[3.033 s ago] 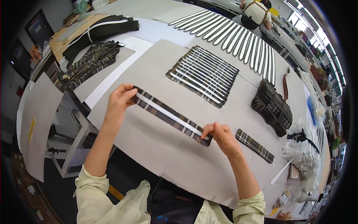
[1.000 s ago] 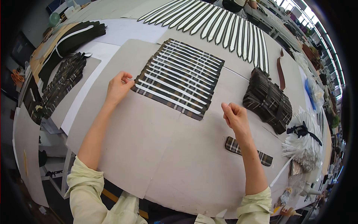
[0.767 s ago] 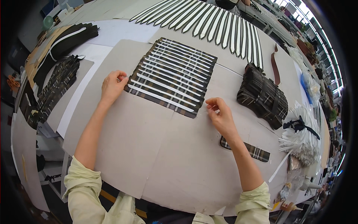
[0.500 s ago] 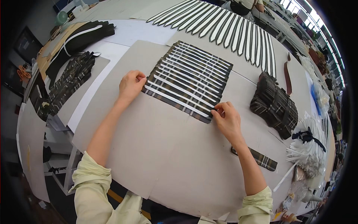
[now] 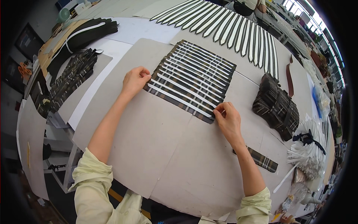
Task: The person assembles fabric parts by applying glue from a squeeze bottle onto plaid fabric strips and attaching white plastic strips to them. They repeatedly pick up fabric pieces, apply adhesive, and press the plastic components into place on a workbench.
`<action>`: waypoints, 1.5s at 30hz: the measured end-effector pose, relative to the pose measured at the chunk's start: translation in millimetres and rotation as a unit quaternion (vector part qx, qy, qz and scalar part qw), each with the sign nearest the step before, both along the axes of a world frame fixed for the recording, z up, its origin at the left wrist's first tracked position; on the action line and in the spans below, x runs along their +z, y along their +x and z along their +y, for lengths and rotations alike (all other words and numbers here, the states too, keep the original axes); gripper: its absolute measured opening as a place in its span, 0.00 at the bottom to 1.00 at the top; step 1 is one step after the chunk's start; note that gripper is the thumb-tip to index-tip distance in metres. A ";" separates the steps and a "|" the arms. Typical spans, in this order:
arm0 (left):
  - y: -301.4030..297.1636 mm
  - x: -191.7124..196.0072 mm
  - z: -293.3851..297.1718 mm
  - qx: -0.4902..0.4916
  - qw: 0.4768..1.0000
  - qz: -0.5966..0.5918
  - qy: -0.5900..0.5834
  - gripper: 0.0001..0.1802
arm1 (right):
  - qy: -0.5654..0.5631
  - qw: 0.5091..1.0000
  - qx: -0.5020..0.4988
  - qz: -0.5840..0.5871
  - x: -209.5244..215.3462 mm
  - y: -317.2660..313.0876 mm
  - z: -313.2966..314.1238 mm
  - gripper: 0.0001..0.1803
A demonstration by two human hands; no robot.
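Observation:
Dark plaid fabric strips [image 5: 179,100] lie side by side, forming a nearly square patch on the grey board. White narrow strips [image 5: 186,102] run lengthwise along them. At the patch's left edge my left hand [image 5: 135,81] has thumb and forefinger pinched together at the end of a white strip near the front. My right hand [image 5: 228,118] pinches at the right end, by the near right corner. The exact grip is partly hidden by the fingertips. A single plaid piece [image 5: 263,159] lies partly under my right forearm.
Pointed dark strips with white centres [image 5: 223,31] fan out at the back. A tied plaid bundle [image 5: 276,104] and a bundle of white strips [image 5: 307,153] lie on the right. Plaid pieces [image 5: 76,76] and a black stack [image 5: 84,35] lie left. A person [image 5: 246,6] is far back.
The whole view has shifted slightly, moving the patch a little to the right in the picture. Both hands stay pinched at the patch's edges, with little visible movement against the fabric.

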State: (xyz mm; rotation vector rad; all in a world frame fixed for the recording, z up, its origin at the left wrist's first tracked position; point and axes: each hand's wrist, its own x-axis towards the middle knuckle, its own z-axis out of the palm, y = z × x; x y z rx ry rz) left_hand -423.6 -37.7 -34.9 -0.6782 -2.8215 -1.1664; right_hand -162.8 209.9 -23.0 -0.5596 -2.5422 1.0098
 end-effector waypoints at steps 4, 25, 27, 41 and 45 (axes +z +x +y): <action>0.3 -0.7 4.5 -0.001 1.000 -0.003 -0.021 0.08 | 0.005 1.000 0.006 0.016 -0.2 1.0 0.1 0.04; -1.9 -6.3 8.9 0.002 0.995 -0.026 0.098 0.10 | -0.043 0.998 -0.005 0.046 -4.9 5.1 5.4 0.04; -3.1 -8.8 9.7 0.001 0.996 -0.016 0.093 0.10 | -0.039 0.998 -0.005 0.047 -6.1 4.9 6.7 0.04; -5.9 -16.7 12.5 0.017 0.999 0.021 0.046 0.08 | -0.057 0.998 -0.015 0.037 -8.9 -2.0 8.5 0.04; -1.8 -16.4 10.4 0.051 0.994 0.043 0.086 0.08 | -0.039 0.998 -0.021 0.036 -12.0 -3.9 8.1 0.06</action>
